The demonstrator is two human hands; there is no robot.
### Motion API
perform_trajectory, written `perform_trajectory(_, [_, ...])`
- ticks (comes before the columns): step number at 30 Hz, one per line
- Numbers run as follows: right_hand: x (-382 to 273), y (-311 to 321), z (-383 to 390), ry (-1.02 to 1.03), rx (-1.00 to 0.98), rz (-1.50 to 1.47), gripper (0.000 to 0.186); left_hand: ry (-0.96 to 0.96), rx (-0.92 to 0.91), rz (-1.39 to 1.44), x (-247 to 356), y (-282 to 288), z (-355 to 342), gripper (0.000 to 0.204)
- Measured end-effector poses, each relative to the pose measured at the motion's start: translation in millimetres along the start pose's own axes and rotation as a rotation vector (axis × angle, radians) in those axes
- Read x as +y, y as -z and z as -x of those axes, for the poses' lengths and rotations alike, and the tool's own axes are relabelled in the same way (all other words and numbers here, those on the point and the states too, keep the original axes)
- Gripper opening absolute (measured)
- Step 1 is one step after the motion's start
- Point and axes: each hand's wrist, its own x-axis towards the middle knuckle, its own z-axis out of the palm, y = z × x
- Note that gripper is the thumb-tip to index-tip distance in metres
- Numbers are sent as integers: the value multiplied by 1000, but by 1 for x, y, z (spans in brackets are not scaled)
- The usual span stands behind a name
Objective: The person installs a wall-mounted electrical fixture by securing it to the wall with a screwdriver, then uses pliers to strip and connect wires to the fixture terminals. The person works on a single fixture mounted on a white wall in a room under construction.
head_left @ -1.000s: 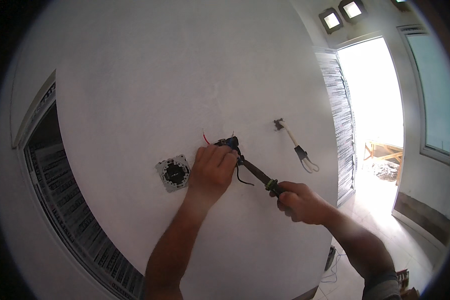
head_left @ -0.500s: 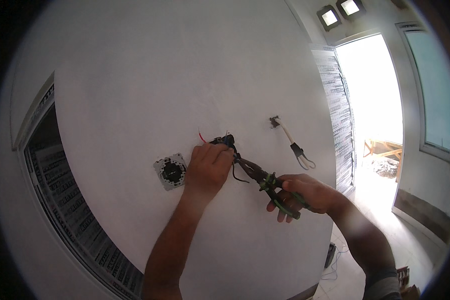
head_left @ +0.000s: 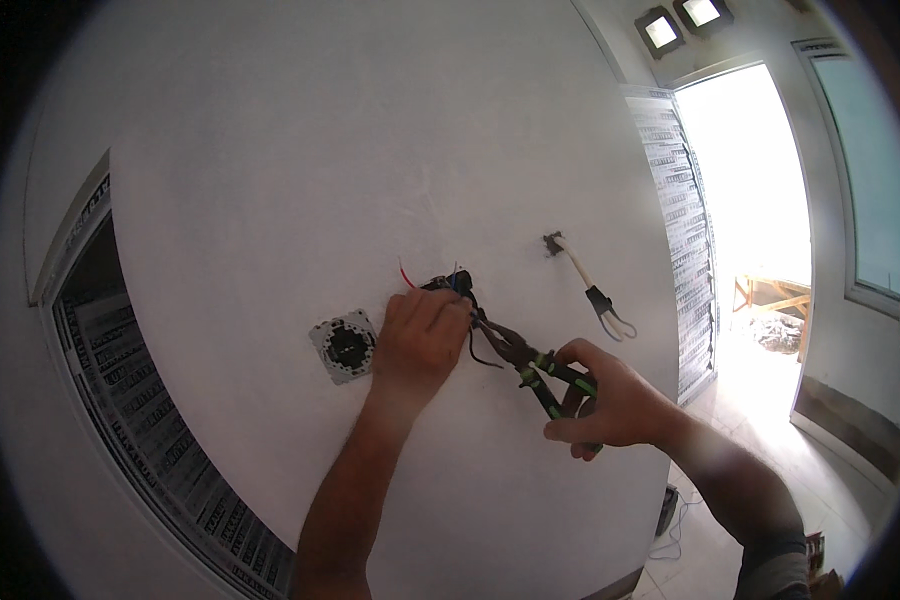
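Near the frame's centre, our left hand (head_left: 422, 340) presses the wires (head_left: 457, 287) at the wall opening; our right hand (head_left: 610, 405) grips the pliers (head_left: 530, 368) biting them. Wires remain bare, nothing is mounted yet.

The wall (head_left: 370, 150) at frame centre is plain white. The pliers (head_left: 540, 372) have black handles with green accents. A red wire (head_left: 405, 274) and dark wires (head_left: 475, 345) show mid-frame. The round socket insert (head_left: 344, 346) is black in a pale grey frame. The dangling cable (head_left: 580, 270) is white, ending black.
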Motion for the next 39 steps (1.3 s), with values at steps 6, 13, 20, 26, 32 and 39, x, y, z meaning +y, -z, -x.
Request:
perform_trajectory(6, [26,-3,-20,65,18,-162,35,0,7,-1,-1,0,-1,22])
perform_trajectory(13, [20,-11,-20,-40,63,-156,29,-7,21,11,-3,-1,2,23])
perform_trajectory(20, [10,-10,-15,34,109,-37,46,-5,25,14,-1,-2,1,24])
perform_trajectory(26, [9,-8,-19,26,119,103,43,-3,26,18,-1,-2,1,24])
perform_trajectory(32, [6,-7,-20,78,115,181,37,19,10,25,0,1,1,26])
perform_trajectory(39, [10,-13,-22,99,150,136,35,16,5,30,-1,1,1,28])
